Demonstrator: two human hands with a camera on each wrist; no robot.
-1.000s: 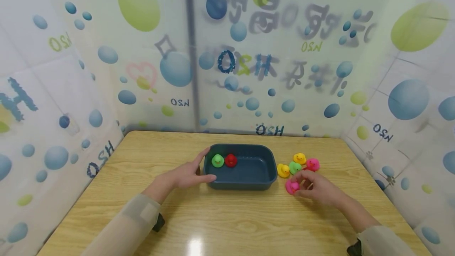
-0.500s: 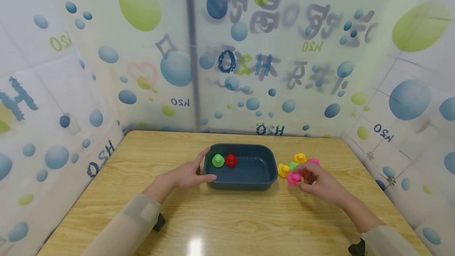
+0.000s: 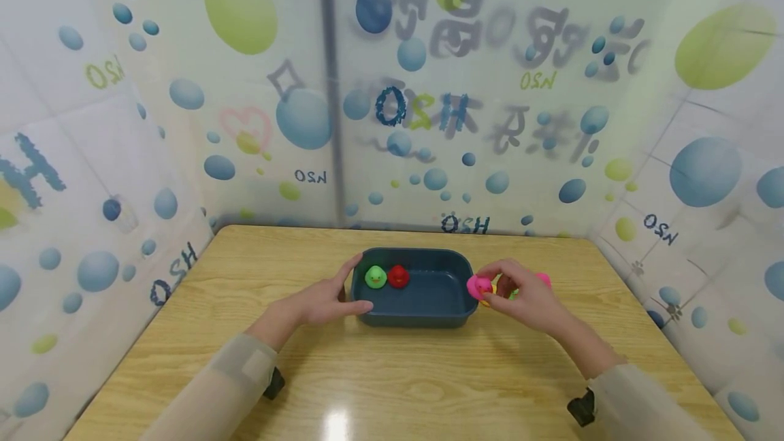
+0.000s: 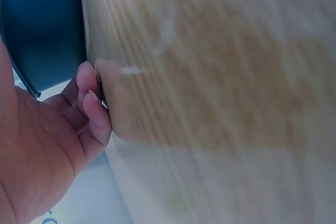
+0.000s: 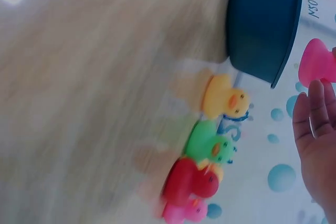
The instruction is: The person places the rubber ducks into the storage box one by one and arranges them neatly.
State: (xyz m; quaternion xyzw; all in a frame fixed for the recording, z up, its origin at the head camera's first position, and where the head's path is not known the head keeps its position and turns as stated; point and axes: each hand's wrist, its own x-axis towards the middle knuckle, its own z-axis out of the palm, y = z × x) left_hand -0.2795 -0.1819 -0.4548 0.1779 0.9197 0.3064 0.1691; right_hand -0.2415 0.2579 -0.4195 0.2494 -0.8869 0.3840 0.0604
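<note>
My left hand (image 3: 324,298) holds the left end of a dark blue plastic tub (image 3: 416,320), thumb at the front rim and index finger towards the back corner. In the left wrist view its other fingers are bent close to the tabletop. Inside the tub, a green rubber duck (image 3: 376,277) and a red rubber duck (image 3: 398,276) sit side by side at the left. My right hand (image 3: 529,298) pinches a pink rubber duck (image 3: 480,287) at the tub's right rim. The right wrist view shows that pink duck (image 5: 316,64) raised above the table.
Right of the tub, partly hidden by my right hand, stand a yellow duck (image 5: 223,98), a green duck (image 5: 207,142), a red duck (image 5: 186,182) and another pink duck (image 5: 184,211). Patterned curtains (image 3: 404,175) surround the wooden table (image 3: 392,380).
My right hand has picked up the near pink duck and moved it left and back to the tub's right rim. The left hand and tub have stayed in place.
</note>
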